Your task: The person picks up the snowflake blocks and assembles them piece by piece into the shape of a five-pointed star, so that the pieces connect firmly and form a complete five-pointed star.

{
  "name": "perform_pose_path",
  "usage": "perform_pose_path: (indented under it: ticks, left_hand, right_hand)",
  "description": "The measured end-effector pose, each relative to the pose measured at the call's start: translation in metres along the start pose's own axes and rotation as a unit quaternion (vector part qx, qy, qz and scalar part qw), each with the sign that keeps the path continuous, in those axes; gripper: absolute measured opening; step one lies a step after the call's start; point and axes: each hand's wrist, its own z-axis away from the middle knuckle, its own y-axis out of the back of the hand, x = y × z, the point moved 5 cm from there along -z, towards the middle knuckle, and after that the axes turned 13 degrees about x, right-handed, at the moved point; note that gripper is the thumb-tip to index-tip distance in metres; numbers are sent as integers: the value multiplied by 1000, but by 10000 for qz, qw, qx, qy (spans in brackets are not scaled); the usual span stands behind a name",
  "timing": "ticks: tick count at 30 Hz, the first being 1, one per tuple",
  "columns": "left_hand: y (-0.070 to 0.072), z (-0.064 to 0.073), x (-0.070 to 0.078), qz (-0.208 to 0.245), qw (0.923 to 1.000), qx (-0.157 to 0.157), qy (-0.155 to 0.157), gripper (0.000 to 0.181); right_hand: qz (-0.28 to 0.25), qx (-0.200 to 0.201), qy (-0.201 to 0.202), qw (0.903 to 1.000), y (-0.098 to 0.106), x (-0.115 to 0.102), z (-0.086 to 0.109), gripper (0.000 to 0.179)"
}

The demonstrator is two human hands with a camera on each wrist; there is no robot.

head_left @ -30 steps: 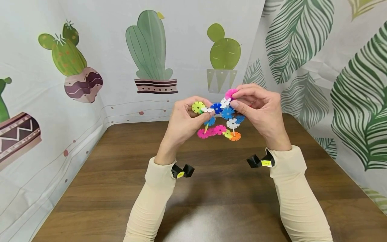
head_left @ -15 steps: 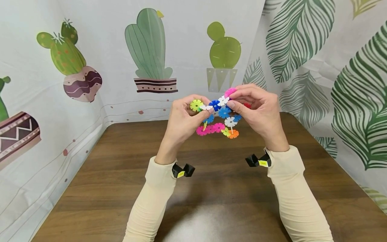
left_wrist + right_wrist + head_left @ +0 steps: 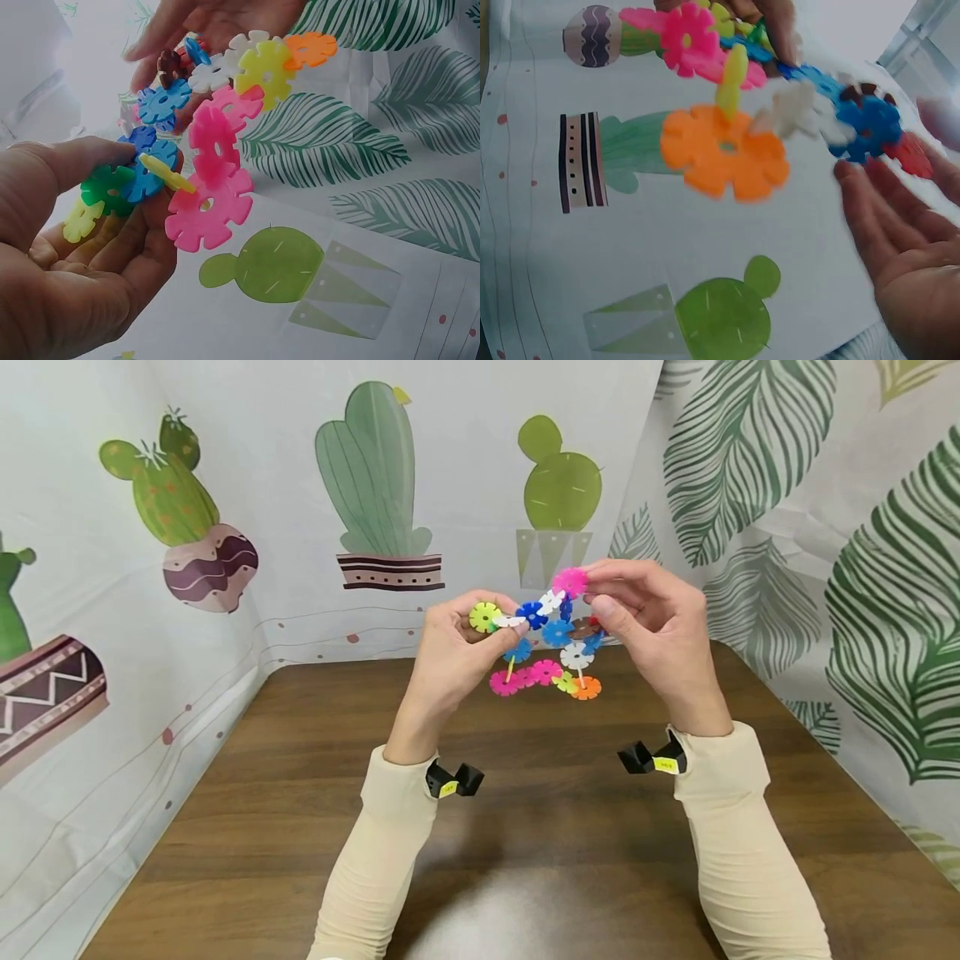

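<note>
Slotted, flower-shaped plastic building discs are joined into a looped chain, held up above the table. My left hand (image 3: pixel 468 639) pinches the chain at its left side between thumb and fingers, around a white disc (image 3: pixel 510 622) and a dark blue disc (image 3: pixel 532 615). A green disc (image 3: pixel 107 189) shows by those fingers in the left wrist view. On the right, my right hand (image 3: pixel 654 627) has its thumb and fingers spread apart, fingertips at the edge of the top pink disc (image 3: pixel 570 582). An orange disc (image 3: pixel 587 687) and several pink discs (image 3: pixel 208 211) form the lower part.
A brown wood-grain table (image 3: pixel 495 827) lies beneath both forearms. Behind it hangs a white cloth (image 3: pixel 465 468) printed with cacti, meeting a leaf-patterned cloth (image 3: pixel 795 527) on the right. Each wrist carries a small black camera mount.
My right thumb has come away from the discs and the fingers have spread, baring more of the top pink disc. The left hand keeps its pinch, almost in place.
</note>
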Motion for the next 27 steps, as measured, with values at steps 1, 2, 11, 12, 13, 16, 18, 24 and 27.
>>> perform_pose_path:
  ticks: [1,2,11,12,13,16,18,24,27]
  left_hand:
    - [1,-1,0,3,10000,45,20,12]
    - [2,-2,0,-6,9999,95,32,12]
    - [8,-5,-3,-27,9998,55,208,14]
    - [9,-5,-3,-36,9997,2,262,15]
    - [9,-5,-4,-58,9995,-55,315,17]
    - [11,-6,-4,-232,9989,-203,362,22]
    - [13,-6,-4,-379,9982,-300,351,26]
    - [15,-6,-4,-580,9964,-519,330,37]
    - [16,-6,-3,-624,9957,-600,326,39]
  right_hand:
    - [36,-81,-113,9999,2,1,0,31]
    - [83,-172,-293,9994,3,2,0,33]
    - [792,-591,-1170,9882,7,9,3,31]
    - [723,-522,-1158,9893,8,9,3,30]
    - [636,-450,-1142,9904,8,8,3,30]
    - [487,-298,-1112,9922,11,6,2,29]
    - [463,-273,-1110,9924,12,5,2,28]
    - [289,-247,-1020,9941,13,5,1,29]
    - [258,-92,-917,9954,15,4,1,29]
